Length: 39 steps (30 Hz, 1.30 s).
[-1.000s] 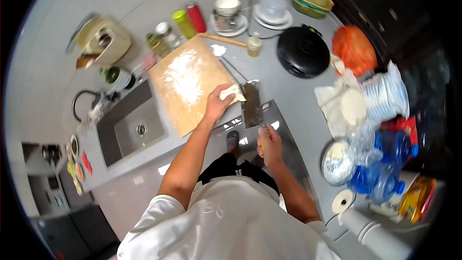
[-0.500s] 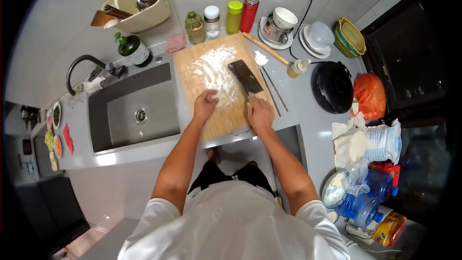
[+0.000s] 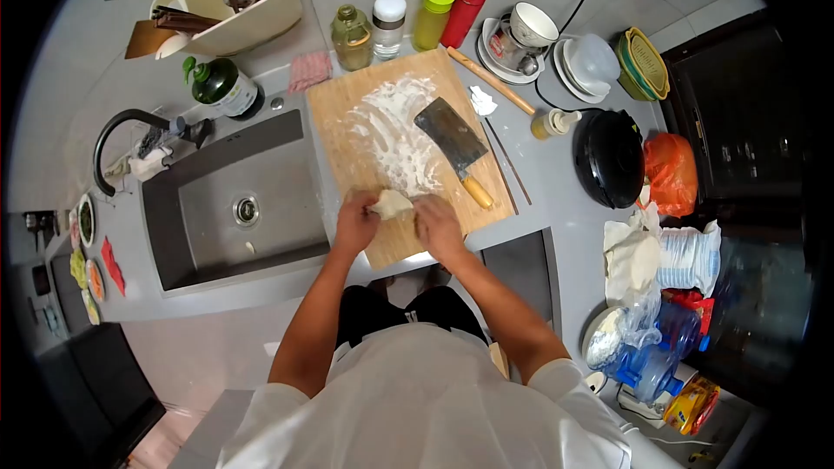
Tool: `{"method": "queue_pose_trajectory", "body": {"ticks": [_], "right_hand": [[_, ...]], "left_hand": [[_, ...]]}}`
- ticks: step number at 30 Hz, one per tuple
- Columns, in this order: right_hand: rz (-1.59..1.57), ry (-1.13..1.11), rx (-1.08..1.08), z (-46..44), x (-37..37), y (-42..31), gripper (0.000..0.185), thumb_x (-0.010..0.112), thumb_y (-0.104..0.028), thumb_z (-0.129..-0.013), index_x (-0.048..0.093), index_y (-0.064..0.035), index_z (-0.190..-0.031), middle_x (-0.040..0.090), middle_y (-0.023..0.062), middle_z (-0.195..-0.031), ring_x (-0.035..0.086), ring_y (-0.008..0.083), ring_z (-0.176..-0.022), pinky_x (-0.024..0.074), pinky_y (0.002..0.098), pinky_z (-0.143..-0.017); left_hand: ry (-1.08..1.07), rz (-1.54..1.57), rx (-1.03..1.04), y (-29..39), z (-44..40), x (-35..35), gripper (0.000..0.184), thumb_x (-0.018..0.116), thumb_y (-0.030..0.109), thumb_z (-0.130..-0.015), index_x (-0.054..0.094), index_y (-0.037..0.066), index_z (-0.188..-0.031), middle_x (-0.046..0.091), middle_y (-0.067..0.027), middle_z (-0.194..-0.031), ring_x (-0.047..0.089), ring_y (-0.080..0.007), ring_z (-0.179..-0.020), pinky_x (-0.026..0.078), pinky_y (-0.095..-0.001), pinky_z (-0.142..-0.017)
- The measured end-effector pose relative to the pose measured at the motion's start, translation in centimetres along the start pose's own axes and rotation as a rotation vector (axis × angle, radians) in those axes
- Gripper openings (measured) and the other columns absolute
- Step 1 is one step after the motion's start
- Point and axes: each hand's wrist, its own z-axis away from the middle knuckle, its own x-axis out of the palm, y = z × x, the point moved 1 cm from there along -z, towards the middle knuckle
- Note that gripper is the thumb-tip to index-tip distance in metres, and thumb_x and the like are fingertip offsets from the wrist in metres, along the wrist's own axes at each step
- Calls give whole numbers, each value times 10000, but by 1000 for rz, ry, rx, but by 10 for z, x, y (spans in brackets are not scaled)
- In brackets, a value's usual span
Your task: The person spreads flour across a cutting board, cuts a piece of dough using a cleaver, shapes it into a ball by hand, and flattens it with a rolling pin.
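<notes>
A pale piece of dough (image 3: 392, 204) is between my hands, low over the near part of a wooden cutting board (image 3: 343, 135). My left hand (image 3: 357, 221) is closed with its fingers on the dough's left side. At the dough's right edge is my right hand (image 3: 439, 224), slightly blurred, with its fingers curled on it. White flour (image 3: 395, 126) is spread across the board beyond both hands. A cleaver (image 3: 453, 136) lies flat at the board's right, its wooden handle toward me; neither hand touches it.
Left of the board is a sink (image 3: 226, 247) with a black faucet (image 3: 130, 126). A rolling pin (image 3: 491, 80) and chopsticks (image 3: 508, 161) lie along the right. Bottles, including a red flask (image 3: 465, 16), stand behind. A black round appliance (image 3: 608, 159) sits farther right.
My right hand has let go of the cleaver, which now lies on the board, and moved left to the dough. My left hand has drawn nearer my body with the dough lifted.
</notes>
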Motion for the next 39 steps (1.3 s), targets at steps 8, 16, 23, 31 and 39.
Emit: {"method": "queue_pose_trajectory", "body": {"ticks": [8, 16, 23, 31, 39], "right_hand": [[295, -268, -305, -125, -22, 28, 635, 648, -308, -1007, 490, -44, -1562, 416, 167, -1676, 359, 298, -1575, 315, 505, -1263], [282, -234, -469, -89, -21, 14, 512, 647, -197, -987, 595, -24, -1465, 517, 145, -1605, 438, 311, -1530, 356, 490, -1249], [3, -202, -146, -65, -42, 19, 483, 606, 2, -922, 618, 1, -1405, 602, 173, -1496, 522, 346, -1442, 419, 433, -1217], [-184, 516, 315, 71, -119, -20, 344, 659, 36, -905, 723, -46, -1233, 689, 168, -1315, 677, 382, -1175, 585, 404, -977], [56, 1193, 960, 308, -245, 1, 185, 680, -61, -1002, 770, -52, -1163, 758, 147, -1023, 716, 242, -815, 578, 341, -771]], "left_hand": [[167, 31, -209, -7, 4, -2, 180, 653, -67, -865, 658, 34, -1014, 579, -6, -918, 568, -109, -796, 503, -289, -701], [177, 473, -457, -4, 16, 4, 199, 662, -60, -899, 665, 60, -1057, 578, 29, -913, 572, -71, -809, 493, -242, -709], [-58, -583, 153, 33, -40, 13, 398, 667, -2, -818, 738, 70, -1203, 718, -164, -1183, 668, -309, -1100, 490, -442, -1039], [-224, -137, 519, 163, -61, 127, 442, 645, -20, -809, 708, 64, -1239, 644, -191, -1366, 529, -427, -1321, 406, -528, -1135], [-919, 72, 805, 287, 75, 320, 388, 663, 40, -889, 692, 57, -1275, 675, -163, -1324, 597, -388, -1268, 492, -486, -1082]]}}
